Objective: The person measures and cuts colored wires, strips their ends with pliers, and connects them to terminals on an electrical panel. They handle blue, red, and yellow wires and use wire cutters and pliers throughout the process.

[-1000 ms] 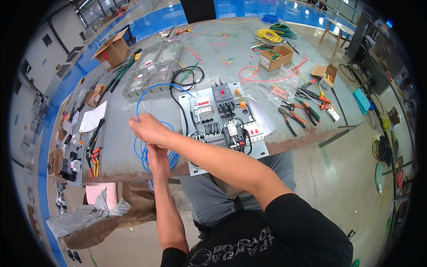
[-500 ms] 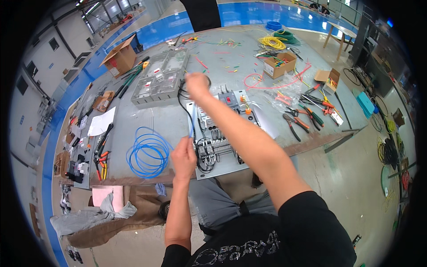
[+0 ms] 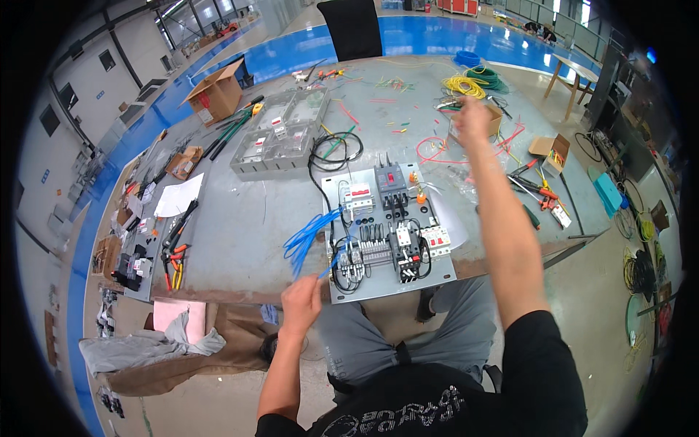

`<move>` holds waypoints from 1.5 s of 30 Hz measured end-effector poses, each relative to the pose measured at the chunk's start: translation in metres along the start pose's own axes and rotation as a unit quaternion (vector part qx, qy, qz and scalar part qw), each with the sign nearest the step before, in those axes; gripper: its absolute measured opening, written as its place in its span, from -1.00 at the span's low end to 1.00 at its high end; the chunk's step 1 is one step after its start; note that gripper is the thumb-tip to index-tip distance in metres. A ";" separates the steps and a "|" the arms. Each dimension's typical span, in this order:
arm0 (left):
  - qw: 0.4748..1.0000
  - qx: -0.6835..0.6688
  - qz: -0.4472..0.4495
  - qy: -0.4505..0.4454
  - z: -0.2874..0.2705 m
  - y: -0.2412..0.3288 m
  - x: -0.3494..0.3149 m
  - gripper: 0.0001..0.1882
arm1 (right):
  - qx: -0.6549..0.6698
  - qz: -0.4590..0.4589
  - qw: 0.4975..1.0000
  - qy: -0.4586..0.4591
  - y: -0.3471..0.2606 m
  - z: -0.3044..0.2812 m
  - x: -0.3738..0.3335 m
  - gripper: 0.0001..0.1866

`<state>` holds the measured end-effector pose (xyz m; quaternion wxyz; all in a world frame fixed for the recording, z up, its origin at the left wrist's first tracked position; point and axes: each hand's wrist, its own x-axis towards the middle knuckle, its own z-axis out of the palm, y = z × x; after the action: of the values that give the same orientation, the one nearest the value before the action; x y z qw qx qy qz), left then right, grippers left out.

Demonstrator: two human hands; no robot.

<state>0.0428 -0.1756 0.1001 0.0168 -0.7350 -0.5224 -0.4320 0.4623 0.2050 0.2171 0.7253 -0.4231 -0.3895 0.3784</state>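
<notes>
My left hand (image 3: 302,304) is closed on the end of a blue wire (image 3: 306,242), just past the table's near edge. The wire's bunched loops lie beside the left edge of a metal mounting plate (image 3: 431,280). Fixed on the plate are a large grey circuit breaker (image 3: 391,180), a contactor (image 3: 405,237), white breakers (image 3: 437,240) and a row of terminal blocks (image 3: 375,253). My right hand (image 3: 475,122) reaches far right, over a small cardboard box (image 3: 495,120) that it partly covers. Its fingers are blurred, and what they touch is hidden.
A grey clear-lidded enclosure (image 3: 251,171) stands behind the plate at left, beside a black cable coil (image 3: 342,149). Pliers and screwdrivers (image 3: 535,186) lie at right near another open box (image 3: 551,151). Yellow wire (image 3: 464,86) and green coils (image 3: 486,79) sit at the back right.
My right arm has swung from the enclosure's side to the box at the far right. The blue coil has shifted right and bunched up beside the plate. My left hand has lowered slightly.
</notes>
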 end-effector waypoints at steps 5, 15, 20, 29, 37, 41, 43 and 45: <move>0.999 -0.002 -0.050 0.006 -0.017 -0.011 0.001 -0.94 | -0.252 -0.041 0.932 -0.257 -0.071 0.006 -0.093 -0.64; 0.993 0.051 -0.078 0.071 -0.068 -0.040 0.063 -0.89 | -0.421 -0.203 0.667 -0.581 0.014 0.064 -0.177 -0.65; 0.979 0.056 -0.154 0.122 -0.081 -0.063 0.069 -0.81 | -0.247 -0.073 0.683 -0.683 0.018 0.072 -0.197 -0.70; 0.991 0.031 0.016 0.133 -0.079 -0.071 0.287 -0.78 | -0.116 0.054 0.839 -0.529 -0.044 0.067 -0.139 -0.71; 0.961 -0.062 0.247 0.111 -0.055 0.056 0.497 -0.68 | -0.083 -0.094 0.935 -0.332 -0.144 -0.007 -0.090 -0.70; 0.952 -0.160 0.237 0.112 0.004 0.121 0.526 -0.60 | -0.131 -0.113 0.948 -0.267 -0.157 -0.049 -0.088 -0.69; 0.945 -0.175 0.268 0.065 0.033 0.113 0.533 -0.67 | -0.172 -0.109 0.946 -0.252 -0.152 -0.062 -0.099 -0.70; 0.949 -0.094 0.298 0.036 0.073 0.074 0.530 -0.67 | -0.202 -0.078 0.933 -0.287 -0.139 -0.078 -0.119 -0.68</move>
<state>0.1885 0.2250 0.4315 0.0949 -0.8394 -0.2354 -0.4807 0.5131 0.0265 0.2879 0.5090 -0.4024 -0.6813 0.3388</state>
